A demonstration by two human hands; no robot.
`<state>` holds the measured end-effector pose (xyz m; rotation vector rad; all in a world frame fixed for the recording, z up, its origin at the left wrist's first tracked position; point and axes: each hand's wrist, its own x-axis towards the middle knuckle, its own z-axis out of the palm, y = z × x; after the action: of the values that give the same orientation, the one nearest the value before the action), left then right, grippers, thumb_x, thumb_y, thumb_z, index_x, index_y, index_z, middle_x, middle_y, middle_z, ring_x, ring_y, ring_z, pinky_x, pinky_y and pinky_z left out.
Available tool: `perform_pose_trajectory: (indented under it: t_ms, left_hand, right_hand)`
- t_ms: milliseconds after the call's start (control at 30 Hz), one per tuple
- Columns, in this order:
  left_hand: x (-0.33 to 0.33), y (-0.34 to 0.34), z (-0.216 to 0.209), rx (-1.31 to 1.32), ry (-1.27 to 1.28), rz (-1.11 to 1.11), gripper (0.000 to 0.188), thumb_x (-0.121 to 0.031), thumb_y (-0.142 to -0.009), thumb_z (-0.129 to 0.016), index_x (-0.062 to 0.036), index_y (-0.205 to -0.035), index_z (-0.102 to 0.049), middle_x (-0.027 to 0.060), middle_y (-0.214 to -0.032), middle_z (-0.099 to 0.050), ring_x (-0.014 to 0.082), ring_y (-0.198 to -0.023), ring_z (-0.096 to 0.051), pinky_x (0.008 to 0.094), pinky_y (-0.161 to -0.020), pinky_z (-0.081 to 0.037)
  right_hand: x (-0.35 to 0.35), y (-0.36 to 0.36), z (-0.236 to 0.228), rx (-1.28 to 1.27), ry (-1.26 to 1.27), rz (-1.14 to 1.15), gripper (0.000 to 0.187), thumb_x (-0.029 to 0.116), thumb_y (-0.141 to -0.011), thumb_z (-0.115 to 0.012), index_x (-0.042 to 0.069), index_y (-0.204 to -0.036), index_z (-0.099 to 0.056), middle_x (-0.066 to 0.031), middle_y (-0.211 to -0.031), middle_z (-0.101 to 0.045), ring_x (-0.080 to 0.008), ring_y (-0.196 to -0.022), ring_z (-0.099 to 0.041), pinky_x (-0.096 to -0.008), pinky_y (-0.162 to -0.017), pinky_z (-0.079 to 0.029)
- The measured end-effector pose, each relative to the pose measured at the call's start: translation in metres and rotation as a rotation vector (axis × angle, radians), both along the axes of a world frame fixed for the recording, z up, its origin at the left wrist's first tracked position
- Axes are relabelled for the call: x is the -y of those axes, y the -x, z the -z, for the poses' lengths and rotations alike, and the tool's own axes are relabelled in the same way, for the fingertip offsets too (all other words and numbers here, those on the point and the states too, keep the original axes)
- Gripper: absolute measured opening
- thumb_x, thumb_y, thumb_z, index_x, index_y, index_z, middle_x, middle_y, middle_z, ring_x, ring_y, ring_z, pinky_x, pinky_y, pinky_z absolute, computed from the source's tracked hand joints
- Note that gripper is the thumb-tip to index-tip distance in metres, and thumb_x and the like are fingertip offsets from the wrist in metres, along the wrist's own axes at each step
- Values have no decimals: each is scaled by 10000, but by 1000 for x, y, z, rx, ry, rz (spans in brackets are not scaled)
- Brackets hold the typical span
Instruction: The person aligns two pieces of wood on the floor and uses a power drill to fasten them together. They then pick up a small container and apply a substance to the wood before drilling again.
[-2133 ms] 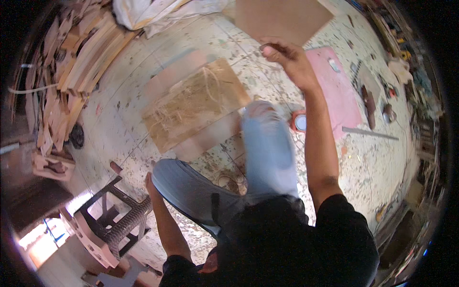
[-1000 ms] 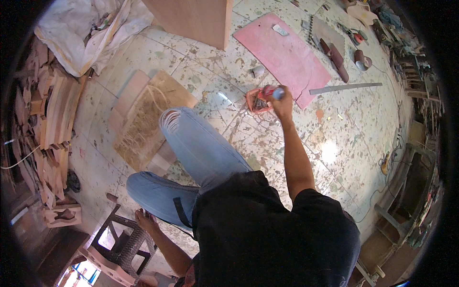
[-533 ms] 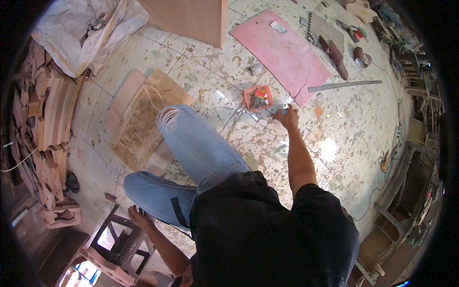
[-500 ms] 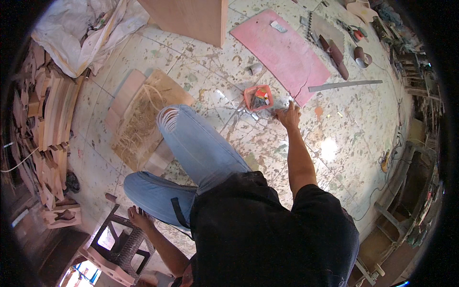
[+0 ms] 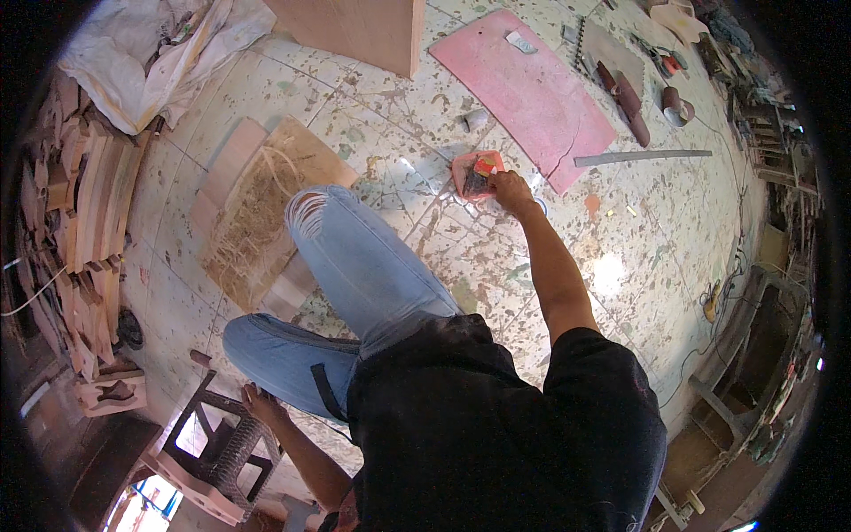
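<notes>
My right hand (image 5: 512,192) is at the right rim of a small red plastic basket (image 5: 464,191) on the floor. Its fingers are bent and pressed together over the rim; what they hold, if anything, is hidden. Inside the basket lie a red and yellow packet (image 5: 484,166) and small dark pieces. At the lower left, my left hand (image 5: 260,404) rests beside my bent leg, against the edge of a dark plastic stool (image 5: 232,457). Its fingers look stretched out, partly hidden by the leg.
Right of the basket lies a cracked pink board (image 5: 523,93), with a grey strip (image 5: 643,158) and sandpaper rolls (image 5: 628,106) beyond. A stained wooden board (image 5: 279,217) lies before my knee. Stacked wood pieces (image 5: 97,195) line the left; a wooden panel (image 5: 355,31) stands ahead.
My right hand has moved left from the floor near the pink board's corner to the basket's rim. My left hand stays by the stool. The view has shifted slightly.
</notes>
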<state>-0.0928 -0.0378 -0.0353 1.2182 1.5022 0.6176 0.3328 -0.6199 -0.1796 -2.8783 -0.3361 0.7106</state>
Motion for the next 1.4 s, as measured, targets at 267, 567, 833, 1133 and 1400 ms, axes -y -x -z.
perform_pose_trajectory:
  t_ms: [267, 567, 833, 1133, 1400]
  left_hand:
    - [4, 14, 8, 35, 29, -16, 586, -269, -960, -621, -24, -1438, -388, 211, -1334, -546, 323, -1158, -580, 436, -910, -508]
    - [-55, 103, 45, -46, -218, 264, 451, -337, -918, -616, -66, -1268, -532, 64, -1087, -591, 204, -979, -586, 370, -778, -489]
    - [8, 25, 18, 19, -2, -179, 405, -278, -931, -658, -116, -1281, -535, 28, -1060, -643, 184, -858, -623, 331, -630, -478]
    - [21, 29, 25, 35, 63, -171, 505, -250, -934, -659, -128, -1377, -450, 64, -1191, -620, 227, -929, -625, 328, -681, -476]
    - [14, 27, 34, 54, 71, -127, 537, -288, -941, -639, -104, -1399, -427, 73, -1206, -623, 221, -954, -624, 323, -682, -461]
  right_hand:
    - [2, 1, -3, -34, -108, -79, 107, 122, -843, -602, 99, -892, -695, -158, -873, -700, -350, -874, -678, -457, -789, -542]
    - [-27, -15, 36, 8, -288, -303, 165, 170, -887, -532, 83, -918, -668, -198, -883, -686, -372, -839, -673, -466, -699, -506]
    - [-14, 8, 10, -21, -247, -101, 180, 152, -868, -520, 30, -896, -649, -218, -863, -682, -393, -824, -676, -463, -685, -509]
    - [1, -19, -26, 106, -497, 132, 178, 165, -855, -591, 7, -921, -639, -171, -798, -680, -310, -734, -673, -410, -652, -506]
    - [24, -25, 1, 222, -413, 290, 205, 180, -856, -607, 29, -991, -643, -209, -865, -687, -363, -823, -684, -432, -716, -521]
